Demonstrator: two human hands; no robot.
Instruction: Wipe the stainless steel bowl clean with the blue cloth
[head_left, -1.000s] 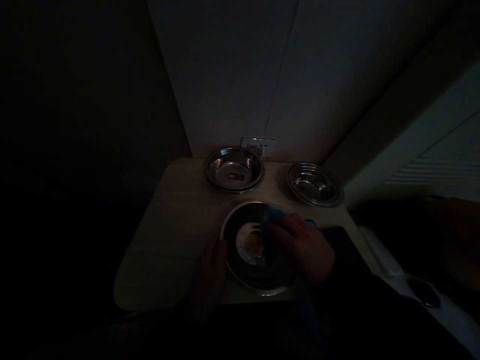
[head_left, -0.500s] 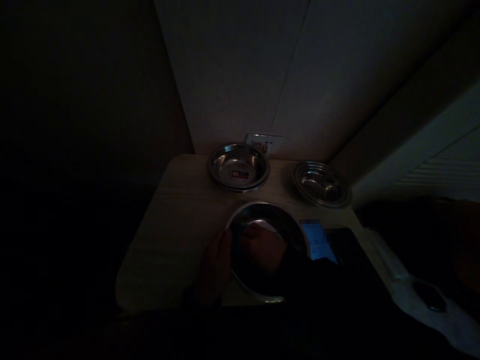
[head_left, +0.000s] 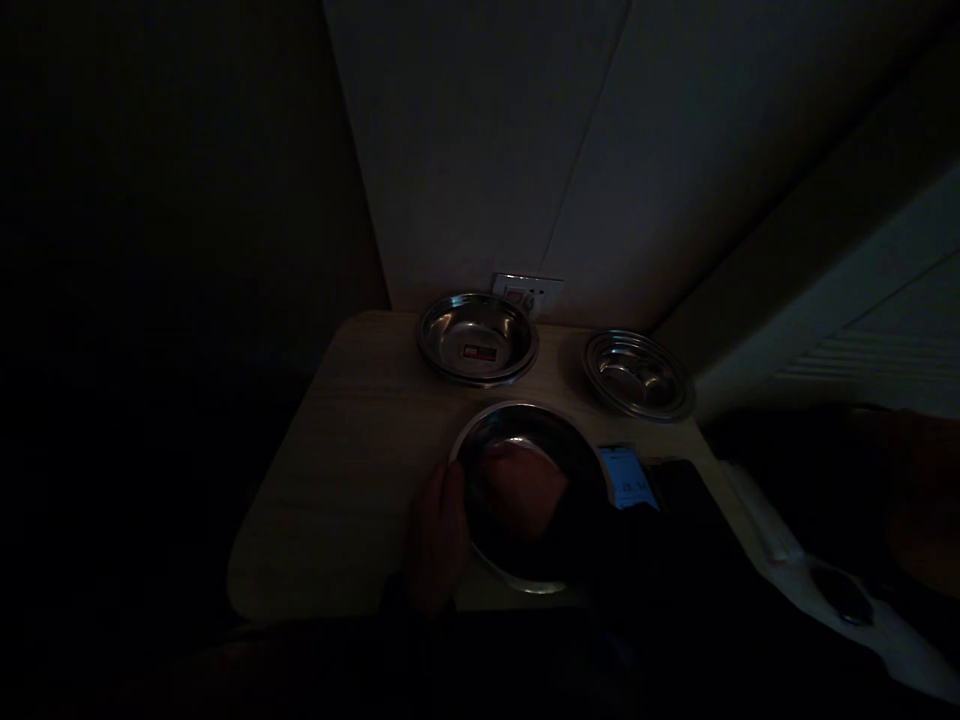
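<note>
A wide metal basin stands near the front of the light wooden table, in very dim light. My left hand grips its left rim, fingers closed at the edge. Inside the basin is my right hand, reaching in from the right with a dark sleeve. Its fingers look curled down against the inner left side and bottom. Whatever they may hold is too dark to make out.
Stacked metal basins with a label inside stand at the back by a wall socket. More nested bowls sit at the back right. A lit phone and a dark flat object lie right of the basin on the table.
My right hand has shifted slightly inside the basin, its fingers less distinct now. My left hand stays at the rim. The view has tilted a little.
</note>
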